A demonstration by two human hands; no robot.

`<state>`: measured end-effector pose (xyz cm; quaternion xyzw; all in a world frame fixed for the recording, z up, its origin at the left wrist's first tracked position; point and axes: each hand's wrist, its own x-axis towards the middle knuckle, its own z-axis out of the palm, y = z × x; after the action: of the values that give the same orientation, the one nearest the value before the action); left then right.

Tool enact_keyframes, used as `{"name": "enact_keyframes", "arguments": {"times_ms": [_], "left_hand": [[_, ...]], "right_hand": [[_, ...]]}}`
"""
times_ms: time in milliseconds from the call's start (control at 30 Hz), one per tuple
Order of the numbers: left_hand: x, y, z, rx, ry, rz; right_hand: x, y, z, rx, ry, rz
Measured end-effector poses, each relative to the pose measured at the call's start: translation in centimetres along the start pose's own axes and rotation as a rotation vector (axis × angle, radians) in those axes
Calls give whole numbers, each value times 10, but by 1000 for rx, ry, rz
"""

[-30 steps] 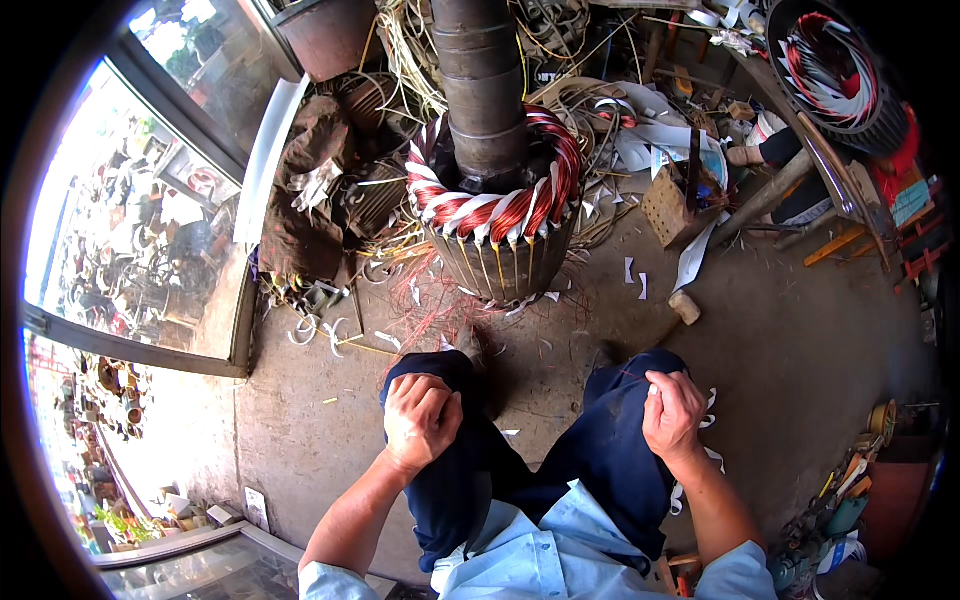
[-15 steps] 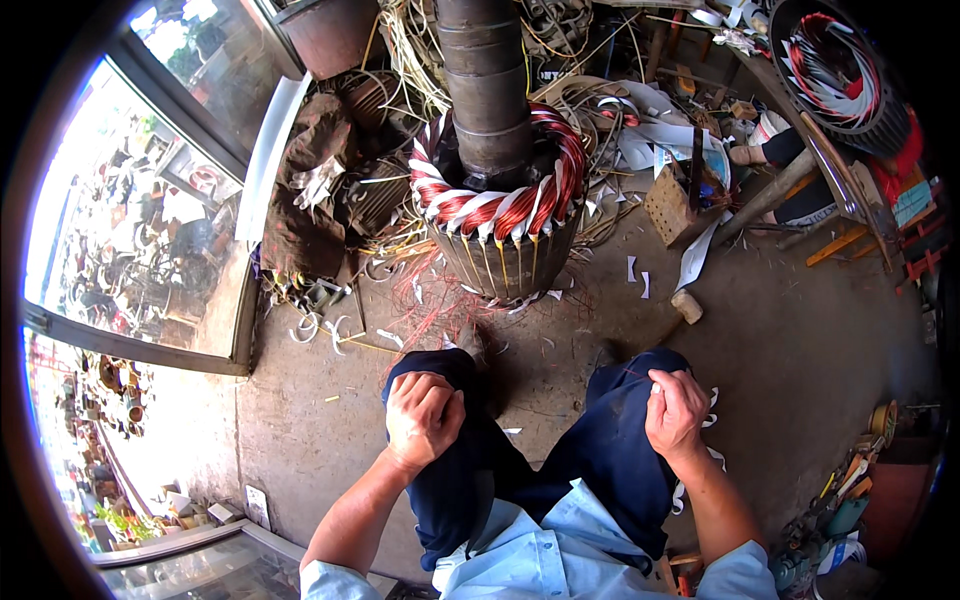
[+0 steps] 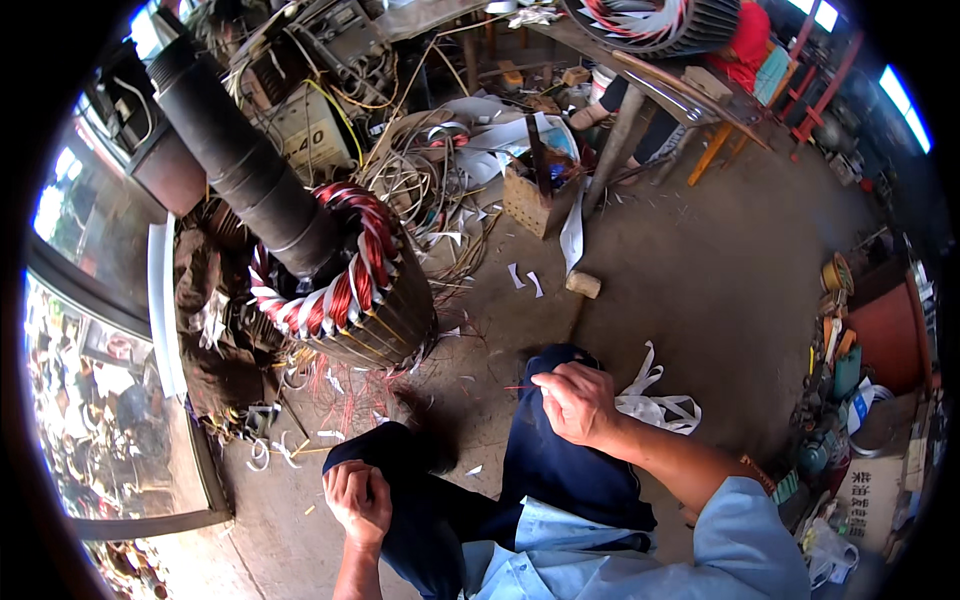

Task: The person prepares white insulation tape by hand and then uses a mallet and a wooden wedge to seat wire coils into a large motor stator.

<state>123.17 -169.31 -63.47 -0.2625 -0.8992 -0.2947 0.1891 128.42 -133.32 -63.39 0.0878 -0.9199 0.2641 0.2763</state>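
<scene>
Your left hand (image 3: pixel 358 500): curled into a fist on your left knee, holding nothing | Your right hand (image 3: pixel 578 402): on your right knee, fingers pressed together pinching a thin red wire (image 3: pixel 520 387) | Motor stator (image 3: pixel 345 285) with red-and-white windings: on the floor at 11 o'clock from your right hand, well apart

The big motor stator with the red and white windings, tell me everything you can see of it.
The stator is a ribbed, dark metal drum standing tilted on the concrete floor, left of the person's knees. A thick ring of copper-red coils bound with white tape crowns its top, and yellowish strips line the slots below. A dark banded cylinder rises from its bore toward the upper left. Loose red wire scraps lie at its base. Neither hand touches it.
</scene>
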Motion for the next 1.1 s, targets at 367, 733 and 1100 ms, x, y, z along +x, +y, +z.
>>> {"name": "enact_keyframes", "arguments": {"times_ms": [367,733,1100], "left_hand": [[0,4,2,31,-39,4],[3,10,8,68,-82,19],[12,13,7,101,-169,-25]], "right_hand": [[-5,2,-3,2,28,0],[-13,11,-7,60,53,9],[-11,9,-14,16,49,-18]]}}
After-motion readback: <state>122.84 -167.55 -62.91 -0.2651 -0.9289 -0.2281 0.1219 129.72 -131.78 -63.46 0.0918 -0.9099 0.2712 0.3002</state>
